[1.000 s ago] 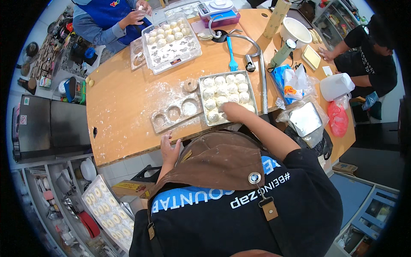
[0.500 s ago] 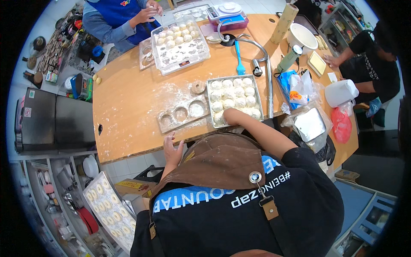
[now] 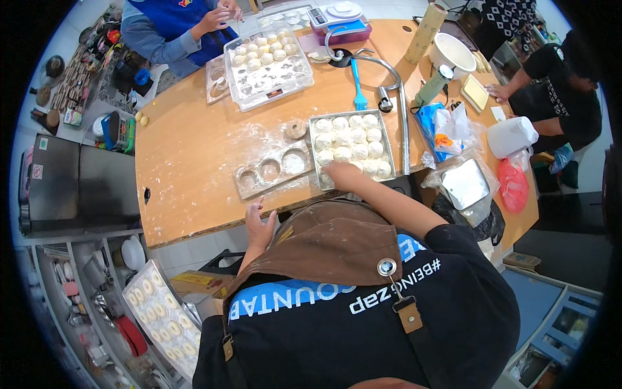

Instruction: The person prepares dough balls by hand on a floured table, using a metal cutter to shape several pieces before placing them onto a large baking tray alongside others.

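Observation:
My right hand [image 3: 343, 175] reaches into the front left corner of a square metal tray [image 3: 386, 141] packed with several floury dough balls [image 3: 358, 135]; its fingertips are down among them, and whatever they hold is hidden. Left of the tray lie a flour-dusted board [image 3: 282, 179] with three round hollows and a small round wooden piece [image 3: 295, 128]. My left hand [image 3: 258, 225] is by the table's front edge, just below the board, fingers apart and holding nothing.
Behind are a plastic tray of dough balls [image 3: 259, 84], a blue brush [image 3: 359, 97] and steel hooks [image 3: 403, 129]. Bags [image 3: 512, 185], a jug [image 3: 508, 136] and a bowl [image 3: 453, 52] crowd the right. Co-workers [image 3: 175, 35] [image 3: 560, 97] stand at both sides.
My right hand has shifted left within the tray toward its front left corner. A person in patterned clothing has come into view at the top right. My left hand has barely moved.

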`<state>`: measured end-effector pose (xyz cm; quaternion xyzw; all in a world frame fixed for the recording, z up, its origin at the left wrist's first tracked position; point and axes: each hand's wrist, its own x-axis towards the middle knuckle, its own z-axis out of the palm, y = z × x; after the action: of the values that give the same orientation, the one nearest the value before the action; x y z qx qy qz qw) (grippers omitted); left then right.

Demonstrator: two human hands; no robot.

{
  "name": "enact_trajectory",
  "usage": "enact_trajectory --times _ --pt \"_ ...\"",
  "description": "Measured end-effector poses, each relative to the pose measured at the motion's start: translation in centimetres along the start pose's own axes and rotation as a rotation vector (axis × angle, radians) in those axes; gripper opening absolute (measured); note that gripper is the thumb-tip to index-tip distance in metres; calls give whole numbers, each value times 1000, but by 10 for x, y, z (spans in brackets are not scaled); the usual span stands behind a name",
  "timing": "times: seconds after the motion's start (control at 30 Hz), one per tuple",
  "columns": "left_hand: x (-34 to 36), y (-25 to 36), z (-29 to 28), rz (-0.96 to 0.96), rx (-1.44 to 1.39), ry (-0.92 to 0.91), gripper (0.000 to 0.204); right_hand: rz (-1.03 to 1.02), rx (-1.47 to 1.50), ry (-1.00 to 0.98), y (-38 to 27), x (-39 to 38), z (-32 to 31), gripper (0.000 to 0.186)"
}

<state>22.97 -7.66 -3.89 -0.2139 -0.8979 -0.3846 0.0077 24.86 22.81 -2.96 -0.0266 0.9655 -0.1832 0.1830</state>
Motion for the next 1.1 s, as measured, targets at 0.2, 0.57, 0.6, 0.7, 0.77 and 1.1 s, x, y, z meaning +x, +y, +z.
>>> enact_trajectory --times 0.2,0.57,0.6,0.7,0.77,1.1 --pt "3 4 3 18 15 -8 50 83 38 -17 -15 2 -9 32" --pt "-16 -10 2 -30 0 41 52 141 -145 75 49 -46 -35 42" --pt "-14 -9 3 -23 -10 32 52 143 -233 31 51 -48 -33 41" --pt "-7 -6 5 9 -31 35 51 108 -264 101 45 -37 -15 41" --pt "-2 -2 5 10 -19 32 51 74 -237 106 44 -36 -16 42" --pt "3 -4 11 26 30 2 53 209 -208 21 74 -60 -28 41"
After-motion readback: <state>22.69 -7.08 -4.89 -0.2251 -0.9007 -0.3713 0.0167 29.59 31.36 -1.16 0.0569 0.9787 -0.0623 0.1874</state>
